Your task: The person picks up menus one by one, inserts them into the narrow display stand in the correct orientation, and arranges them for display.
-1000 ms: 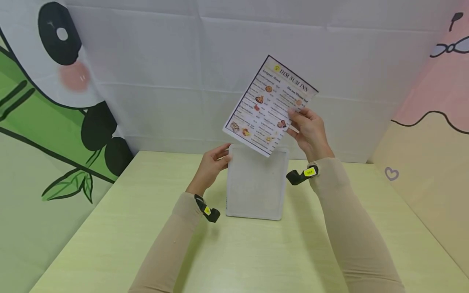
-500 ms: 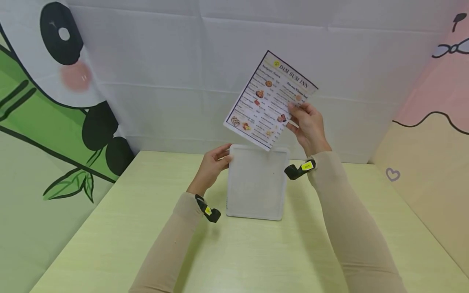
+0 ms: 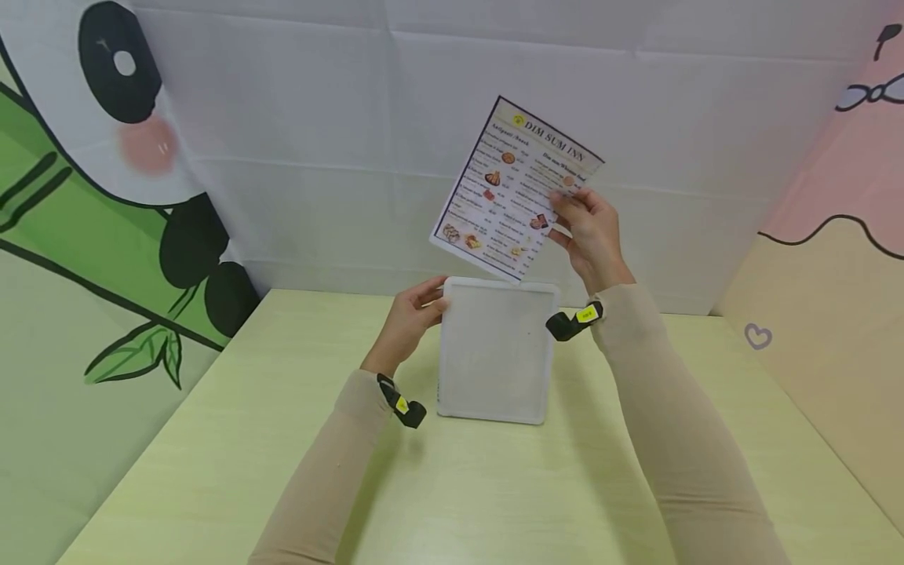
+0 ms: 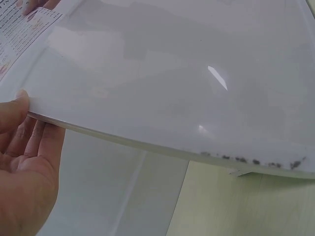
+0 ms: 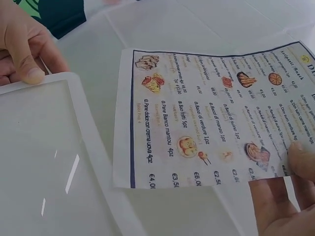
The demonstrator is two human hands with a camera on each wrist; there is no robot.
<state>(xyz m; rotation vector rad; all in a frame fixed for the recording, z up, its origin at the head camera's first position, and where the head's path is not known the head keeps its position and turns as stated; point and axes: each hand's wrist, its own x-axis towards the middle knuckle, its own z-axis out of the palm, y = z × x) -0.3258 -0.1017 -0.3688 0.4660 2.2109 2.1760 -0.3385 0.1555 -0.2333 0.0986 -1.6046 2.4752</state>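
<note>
A white-rimmed clear display frame (image 3: 496, 353) stands upright on the table, leaning slightly back. My left hand (image 3: 410, 320) grips its upper left edge, thumb on the front face and fingers behind, as the left wrist view shows. Above the frame, my right hand (image 3: 592, 235) pinches a printed paper menu (image 3: 514, 188) headed "DIM SUM INN" by its right edge. The menu tilts clockwise, and its lowest corner hangs right at the frame's top edge. In the right wrist view the menu (image 5: 206, 123) shows food pictures and prices beside the frame's rim (image 5: 91, 142).
The pale wooden table (image 3: 452, 494) reaches back to a white cloth backdrop (image 3: 318, 212). Cartoon-printed panels (image 3: 106, 290) flank it on the left and right. A black camera mount (image 3: 402, 402) is strapped to each wrist. Dark specks (image 4: 256, 161) mark the frame's side edge.
My right hand has raised the menu a little and shifted it slightly left; its lower corner no longer overlaps the frame's face as much. My left hand and the frame have stayed in place.
</note>
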